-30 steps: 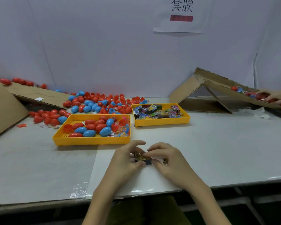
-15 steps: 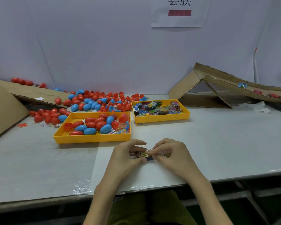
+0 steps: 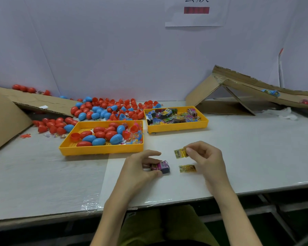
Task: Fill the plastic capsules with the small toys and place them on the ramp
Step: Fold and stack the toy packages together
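One capsule tray [image 3: 100,150], toy tray [image 3: 178,128], ramp [image 3: 245,89]

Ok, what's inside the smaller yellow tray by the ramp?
The smaller yellow tray holds a heap of small wrapped toys in mixed colours. They cover most of its floor, so anything under the heap cannot be seen.

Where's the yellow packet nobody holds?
Head view: the yellow packet lies on the table, just below the right hand, right of the purple toy box the left hand holds.
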